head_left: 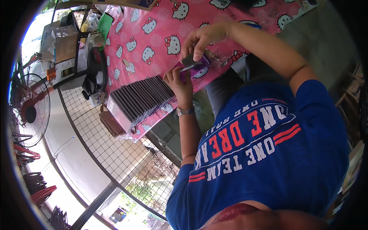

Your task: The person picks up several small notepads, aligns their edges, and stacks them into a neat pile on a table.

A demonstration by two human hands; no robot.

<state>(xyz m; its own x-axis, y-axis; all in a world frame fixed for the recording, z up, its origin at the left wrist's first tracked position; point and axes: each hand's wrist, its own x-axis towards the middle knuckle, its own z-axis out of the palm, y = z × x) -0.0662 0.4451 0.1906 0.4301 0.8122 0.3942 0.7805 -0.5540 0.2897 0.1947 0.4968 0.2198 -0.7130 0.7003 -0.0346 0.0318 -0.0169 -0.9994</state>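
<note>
My left hand (179,82), with a watch on its wrist, is closed at the near left edge of a flat purple booklet-like item (201,66) on the table. Above it, my right hand (204,39) bends down from the right, thumb and fingers pinched on a small dark flat piece (188,60). A pale strip shows along the edge between the hands; its kind is unclear. Just left of my left hand stands a tight row of dark ridged spines (140,97), resembling a stack of spiral-bound notebooks. My fingers partly hide the purple item.
A pink cartoon-cat cloth covers the table (134,53). Clear plastic wrap (218,59) lies right of the purple item, and dark coils (243,4) lie at the far edge. A black bag (96,73) hangs at the left, near a standing fan (30,109) and wire mesh (99,130).
</note>
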